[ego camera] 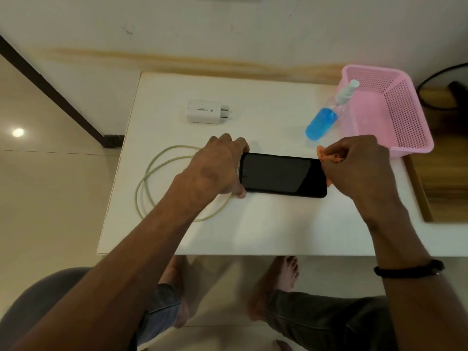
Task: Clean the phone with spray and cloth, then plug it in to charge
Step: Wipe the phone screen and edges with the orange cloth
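- Table (pixel 253 229): white; it carried every item you needed for the job.
- Basket (pixel 405 117): pink, perforated, at the far right corner of the table; any contents could not be made out.
- Cable (pixel 152 173): pale loops lay at the left, partly under your left arm, apparently joined to nothing; charging was still to do.
- Phone (pixel 281 174): black, screen up and dark, lay flat mid-table between your hands.
- Your left hand (pixel 217 168): fingers curled over the phone's left end, steadying it.
- Your right hand (pixel 354 165): fingers bunched, pinching the cloth at the phone's right end; wiping looked under way.
- Spray bottle (pixel 326 115): blue liquid, just left of the basket, untouched by either hand.
- Charger (pixel 202 111): white plug, far of the phone, lying unplugged.
- Cloth (pixel 329 158): orange, mostly hidden in your right hand.
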The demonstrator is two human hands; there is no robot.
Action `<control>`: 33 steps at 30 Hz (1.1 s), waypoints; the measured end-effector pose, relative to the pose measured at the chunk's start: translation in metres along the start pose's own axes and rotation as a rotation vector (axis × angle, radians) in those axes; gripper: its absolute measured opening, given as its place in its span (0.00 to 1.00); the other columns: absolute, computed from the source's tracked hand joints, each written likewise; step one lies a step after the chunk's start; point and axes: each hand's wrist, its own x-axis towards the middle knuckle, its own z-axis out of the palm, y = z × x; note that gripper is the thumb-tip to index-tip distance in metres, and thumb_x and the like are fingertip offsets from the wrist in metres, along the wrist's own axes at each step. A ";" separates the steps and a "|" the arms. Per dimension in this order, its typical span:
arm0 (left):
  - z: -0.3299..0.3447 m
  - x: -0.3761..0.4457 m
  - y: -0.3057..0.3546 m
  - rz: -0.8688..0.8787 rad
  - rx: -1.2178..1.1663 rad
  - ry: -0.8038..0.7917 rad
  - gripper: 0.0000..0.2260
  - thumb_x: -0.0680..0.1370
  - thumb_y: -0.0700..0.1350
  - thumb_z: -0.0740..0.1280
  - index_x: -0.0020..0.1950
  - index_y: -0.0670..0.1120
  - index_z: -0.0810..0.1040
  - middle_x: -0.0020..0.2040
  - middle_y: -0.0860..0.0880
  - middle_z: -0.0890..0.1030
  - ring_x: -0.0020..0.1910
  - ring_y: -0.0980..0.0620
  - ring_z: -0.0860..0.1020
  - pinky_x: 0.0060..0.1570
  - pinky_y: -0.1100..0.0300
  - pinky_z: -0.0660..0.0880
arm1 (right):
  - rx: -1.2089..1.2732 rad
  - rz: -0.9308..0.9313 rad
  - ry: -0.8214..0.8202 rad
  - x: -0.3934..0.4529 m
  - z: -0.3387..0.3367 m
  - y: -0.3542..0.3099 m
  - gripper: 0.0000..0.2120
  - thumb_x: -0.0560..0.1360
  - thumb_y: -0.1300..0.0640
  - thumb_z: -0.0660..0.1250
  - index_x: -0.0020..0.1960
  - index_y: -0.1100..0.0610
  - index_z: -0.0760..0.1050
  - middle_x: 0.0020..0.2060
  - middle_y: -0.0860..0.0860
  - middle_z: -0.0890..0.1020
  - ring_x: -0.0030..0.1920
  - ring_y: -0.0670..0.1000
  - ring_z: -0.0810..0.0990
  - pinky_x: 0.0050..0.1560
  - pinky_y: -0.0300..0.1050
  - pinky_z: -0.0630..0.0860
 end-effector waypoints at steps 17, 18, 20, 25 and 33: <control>0.004 0.002 -0.003 -0.010 -0.004 0.052 0.40 0.63 0.56 0.84 0.71 0.51 0.71 0.61 0.48 0.74 0.62 0.47 0.72 0.53 0.53 0.75 | 0.048 -0.029 -0.054 -0.010 0.039 -0.050 0.10 0.79 0.52 0.69 0.49 0.59 0.84 0.39 0.54 0.85 0.40 0.50 0.84 0.40 0.34 0.78; 0.004 0.002 -0.003 -0.011 -0.006 0.050 0.40 0.63 0.56 0.84 0.71 0.50 0.71 0.61 0.48 0.74 0.62 0.47 0.72 0.56 0.52 0.76 | 0.045 -0.046 -0.068 -0.012 0.042 -0.055 0.11 0.80 0.51 0.69 0.50 0.59 0.83 0.41 0.54 0.85 0.42 0.52 0.84 0.46 0.40 0.80; 0.004 0.001 -0.002 -0.017 -0.013 0.044 0.40 0.63 0.56 0.84 0.71 0.49 0.71 0.62 0.47 0.74 0.62 0.46 0.72 0.59 0.49 0.76 | 0.021 -0.081 -0.094 -0.015 0.048 -0.064 0.14 0.81 0.49 0.68 0.54 0.59 0.83 0.44 0.54 0.85 0.46 0.52 0.83 0.51 0.45 0.81; 0.003 -0.001 -0.001 -0.025 -0.020 0.029 0.40 0.63 0.55 0.84 0.71 0.48 0.71 0.62 0.47 0.74 0.63 0.46 0.72 0.62 0.48 0.75 | -0.014 -0.193 -0.188 -0.024 0.057 -0.082 0.13 0.81 0.48 0.68 0.56 0.56 0.86 0.47 0.53 0.86 0.46 0.52 0.83 0.53 0.41 0.77; 0.001 -0.003 0.000 0.006 -0.035 0.027 0.45 0.63 0.52 0.84 0.75 0.53 0.65 0.59 0.48 0.73 0.63 0.44 0.72 0.64 0.47 0.74 | -0.084 -0.311 -0.356 -0.031 0.055 -0.089 0.10 0.79 0.57 0.69 0.59 0.54 0.85 0.53 0.52 0.87 0.48 0.50 0.83 0.51 0.37 0.74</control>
